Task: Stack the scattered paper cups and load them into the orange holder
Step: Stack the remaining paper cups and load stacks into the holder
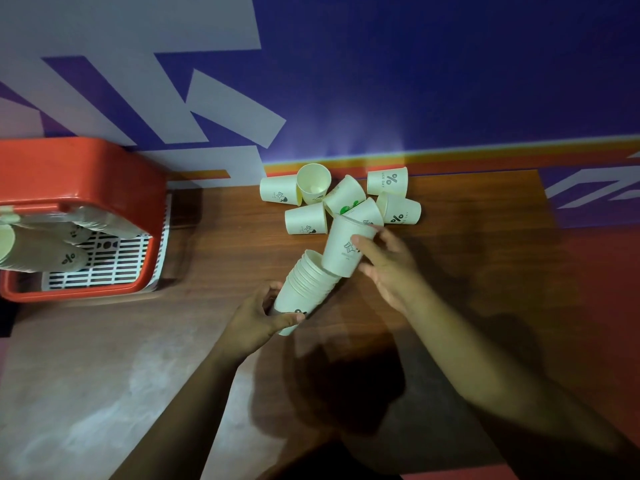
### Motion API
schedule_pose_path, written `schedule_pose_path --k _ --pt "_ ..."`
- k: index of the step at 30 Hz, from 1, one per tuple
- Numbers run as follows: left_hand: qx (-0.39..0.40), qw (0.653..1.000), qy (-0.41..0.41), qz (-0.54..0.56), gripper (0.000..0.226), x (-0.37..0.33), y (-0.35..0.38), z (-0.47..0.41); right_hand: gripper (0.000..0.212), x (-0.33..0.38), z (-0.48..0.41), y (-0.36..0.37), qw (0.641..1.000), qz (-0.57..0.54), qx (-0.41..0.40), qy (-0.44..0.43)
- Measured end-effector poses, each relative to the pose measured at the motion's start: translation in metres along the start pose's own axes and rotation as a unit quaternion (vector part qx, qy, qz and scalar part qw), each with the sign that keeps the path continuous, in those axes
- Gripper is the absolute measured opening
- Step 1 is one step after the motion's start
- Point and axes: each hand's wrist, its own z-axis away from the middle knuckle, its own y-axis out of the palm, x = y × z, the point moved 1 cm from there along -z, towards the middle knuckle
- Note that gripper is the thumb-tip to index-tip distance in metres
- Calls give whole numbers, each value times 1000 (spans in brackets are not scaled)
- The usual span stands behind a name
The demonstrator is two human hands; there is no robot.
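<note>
Loose cups (pixel 346 196) lay on the table (pixel 225 237) by the wall (pixel 433 81); before them was the stack (pixel 304 289), a single cup (pixel 343 251) at its mouth; the holder (pixel 79 168) stood left.

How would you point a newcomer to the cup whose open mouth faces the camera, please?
Start at the wooden table by the blue wall. In the pile at its back edge, second from left, that cup alone shows its inner bottom.

The brown wooden table (pixel 221 258) runs up against the wall (pixel 450 81). Near that far edge sits a huddle of loose paper cups (pixel 306 219), most tipped on their sides and touching. At the left end stands an orange holder (pixel 79 174) with a white slotted tray (pixel 104 268).
</note>
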Motion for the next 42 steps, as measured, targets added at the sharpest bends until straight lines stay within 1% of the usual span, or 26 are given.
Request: schedule_pose_path --k 3,4,6,8,10,13,16,18,20,22,24,26,28,30,32,34,36,38,40,42 --pt "12 1000 11 4 53 -3 -1 -2 60 -6 5 13 1000 16 -10 -15" --pt "16 1000 14 8 53 -4 -2 -2 61 -9 6 16 1000 19 -11 -20" --pt "19 999 18 20 52 -6 -4 -3 51 -10 10 23 999 39 -8 -33" --pt "11 999 22 35 53 -7 -7 -3 35 -13 13 32 993 102 16 -55" --pt "-2 998 24 55 54 -6 -10 -3 33 -17 17 41 983 166 52 -62" --pt "-25 997 26 72 55 -3 -18 -5 40 -23 18 51 980 183 66 -35" --pt "-39 996 24 74 53 0 -24 -5 40 -27 14 55 983 170 60 28" --pt "-45 996 22 75 51 2 -28 -3 49 -25 2 50 979 201 28 29" --pt "-55 995 16 84 52 6 -34 -1 57 -18 -18 39 967 248 -52 -7" --pt "-63 994 10 88 53 9 -40 3 60 -6 -40 23 940 305 -146 -57" --pt "-72 993 7 89 53 11 -44 6 59 4 -62 4 901 366 -216 -88" --pt "-79 993 4 91 51 13 -47 9 57 9 -80 -10 873 414 -242 -84" --pt "-83 993 1 88 50 15 -49 11 55 8 -91 -16 851 462 -240 -69" --pt "-85 993 -1 85 51 16 -52 12 53 5 -95 -15 840 487 -233 -55" --pt "-80 993 0 85 51 18 -54 12 46 3 -93 -13 835 497 -230 -44" --pt "-75 994 4 78 54 17 -56 11 31 -1 -87 -13 837 497 -224 -39" --pt "-76 994 7 73 54 16 -56 10 20 -6 -79 -14 866 451 -214 -27" --pt "-75 995 6 65 53 14 -55 8 18 -8 -65 -13 894 401 -201 -17" --pt "-66 996 4 56 53 14 -54 6 21 -6 -49 -12 910 368 -188 -24" --pt "-55 998 4 35 51 13 -51 3 18 0 -30 -11 929 322 -179 -31"
